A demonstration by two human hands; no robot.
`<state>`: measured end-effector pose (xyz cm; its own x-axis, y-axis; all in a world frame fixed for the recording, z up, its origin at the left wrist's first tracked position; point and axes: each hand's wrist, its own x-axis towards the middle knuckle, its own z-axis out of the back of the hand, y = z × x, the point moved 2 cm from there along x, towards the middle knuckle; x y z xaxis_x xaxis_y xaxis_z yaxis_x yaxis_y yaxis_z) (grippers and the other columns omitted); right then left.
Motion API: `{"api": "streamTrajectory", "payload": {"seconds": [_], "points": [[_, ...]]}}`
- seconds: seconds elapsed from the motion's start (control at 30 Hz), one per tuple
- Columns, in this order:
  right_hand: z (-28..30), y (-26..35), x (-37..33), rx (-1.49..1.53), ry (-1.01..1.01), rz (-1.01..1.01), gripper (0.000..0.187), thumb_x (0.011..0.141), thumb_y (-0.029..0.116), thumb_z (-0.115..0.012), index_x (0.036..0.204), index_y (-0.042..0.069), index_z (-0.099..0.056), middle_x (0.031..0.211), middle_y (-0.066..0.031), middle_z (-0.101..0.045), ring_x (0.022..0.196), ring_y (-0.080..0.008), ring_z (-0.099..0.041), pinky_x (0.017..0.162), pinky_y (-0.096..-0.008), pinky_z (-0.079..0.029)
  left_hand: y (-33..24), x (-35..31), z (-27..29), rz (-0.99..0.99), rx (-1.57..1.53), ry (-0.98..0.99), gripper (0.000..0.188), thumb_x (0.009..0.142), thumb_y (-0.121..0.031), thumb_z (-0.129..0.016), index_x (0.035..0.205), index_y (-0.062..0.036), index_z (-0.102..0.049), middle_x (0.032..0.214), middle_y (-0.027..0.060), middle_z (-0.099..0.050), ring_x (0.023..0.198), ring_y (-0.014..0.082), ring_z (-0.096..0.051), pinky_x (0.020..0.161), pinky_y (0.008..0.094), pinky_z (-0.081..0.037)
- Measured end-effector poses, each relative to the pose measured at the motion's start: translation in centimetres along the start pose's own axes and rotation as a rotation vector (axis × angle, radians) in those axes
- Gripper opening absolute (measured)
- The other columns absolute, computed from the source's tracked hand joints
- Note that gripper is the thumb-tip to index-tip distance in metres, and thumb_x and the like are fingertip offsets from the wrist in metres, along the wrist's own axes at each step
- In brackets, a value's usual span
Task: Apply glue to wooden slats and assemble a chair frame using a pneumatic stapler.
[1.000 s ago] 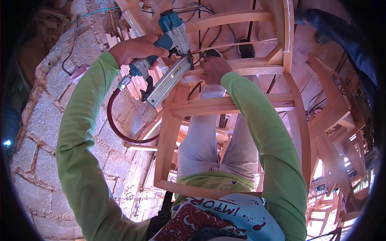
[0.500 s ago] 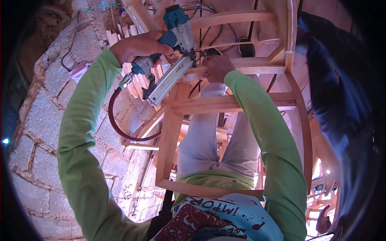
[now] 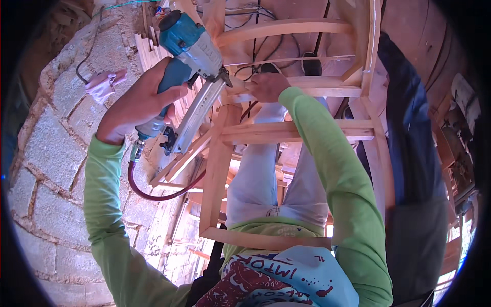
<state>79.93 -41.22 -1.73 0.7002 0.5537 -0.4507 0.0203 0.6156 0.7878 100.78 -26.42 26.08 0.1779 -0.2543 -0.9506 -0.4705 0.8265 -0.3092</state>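
Observation:
My left hand [image 3: 148, 97] is closed around the handle of a teal and silver pneumatic nail gun [image 3: 200, 51]. A dark red air hose [image 3: 148, 195] runs from the end of its handle. The gun's nose is beside a wooden chair frame [image 3: 217, 153], near a corner joint on its left side; whether they touch I cannot tell. Just right of the nose, my right hand [image 3: 268, 87] is closed on a rail of the frame, its fingertips partly hidden. The frame stands in front of my body, with my legs seen through it.
A rough block wall [image 3: 51, 148] rises on the left, with a pinkish cloth [image 3: 105, 84] on it. Thin wooden strips [image 3: 148, 53] lean by the wall. Dark cables [image 3: 255, 15] lie on the floor beyond. Another person in dark clothes [image 3: 414, 133] stands close on the right.
The nail gun and my left hand have moved left and closer to me, away from the rail. My right hand has shifted slightly left. The person on the right has moved.

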Motion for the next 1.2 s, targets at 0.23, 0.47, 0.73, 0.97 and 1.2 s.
{"api": "streamTrajectory", "payload": {"seconds": [0.23, 0.47, 0.73, 0.97, 1.2], "points": [[1.6, 1.0, 1.0, 0.220, 0.140, -0.305, 0.036, 0.090, 0.045, -0.058, 0.103, 0.016, -0.076, 0.112, -0.0113, -0.073, 0.104, -0.0317, -0.070, 0.091, -0.0468, -0.055, 1.0, -2.2, -0.3, -0.032, -0.059, -0.027, 0.034, 0.101, -0.009, -0.059, 0.132, -0.0039, -0.046, 0.089, 0.0023, -0.057, 0.059, 0.0085, -0.058, 0.053, 0.0267, -0.052], [2.0, 1.6, 0.7, 0.163, 0.062, -0.264, 0.037, 0.089, 0.044, -0.060, 0.098, 0.012, -0.076, 0.107, -0.0137, -0.074, 0.101, -0.0331, -0.071, 0.089, -0.0471, -0.056, 2.4, -2.4, 0.2, -0.058, -0.053, -0.056, 0.032, 0.101, -0.011, -0.061, 0.129, -0.0038, -0.047, 0.087, 0.0016, -0.057, 0.059, 0.0080, -0.057, 0.053, 0.0263, -0.050], [2.3, 0.9, -1.5, -0.119, -0.304, -0.099, 0.025, 0.084, 0.016, -0.061, 0.105, 0.011, -0.071, 0.100, -0.0174, -0.072, 0.088, -0.0388, -0.070, 0.078, -0.0530, -0.055, 2.4, -2.2, -0.1, -0.090, -0.084, -0.056, 0.034, 0.099, -0.008, -0.062, 0.129, -0.0039, -0.047, 0.093, 0.0022, -0.059, 0.059, 0.0082, -0.057, 0.053, 0.0256, -0.050], [12.3, -6.9, -12.3, -0.323, -0.158, -0.452, 0.035, 0.079, 0.005, -0.061, 0.112, 0.012, -0.070, 0.109, -0.0160, -0.069, 0.102, -0.0361, -0.068, 0.083, -0.0481, -0.058, 1.6, -2.0, -0.6, -0.176, -0.127, -0.023, 0.042, 0.098, -0.008, -0.061, 0.136, -0.0034, -0.044, 0.094, 0.0032, -0.059, 0.060, 0.0085, -0.057, 0.053, 0.0267, -0.051], [15.5, -11.9, -13.9, -0.080, 0.259, -0.477, 0.018, 0.088, 0.008, -0.059, 0.102, 0.005, -0.071, 0.103, -0.0159, -0.072, 0.088, -0.0300, -0.074, 0.069, -0.0442, -0.060, 2.2, -1.9, -0.8, -0.204, -0.106, -0.019, 0.039, 0.098, -0.008, -0.059, 0.134, -0.0023, -0.044, 0.093, 0.0033, -0.058, 0.059, 0.0086, -0.055, 0.053, 0.0264, -0.050]]}}
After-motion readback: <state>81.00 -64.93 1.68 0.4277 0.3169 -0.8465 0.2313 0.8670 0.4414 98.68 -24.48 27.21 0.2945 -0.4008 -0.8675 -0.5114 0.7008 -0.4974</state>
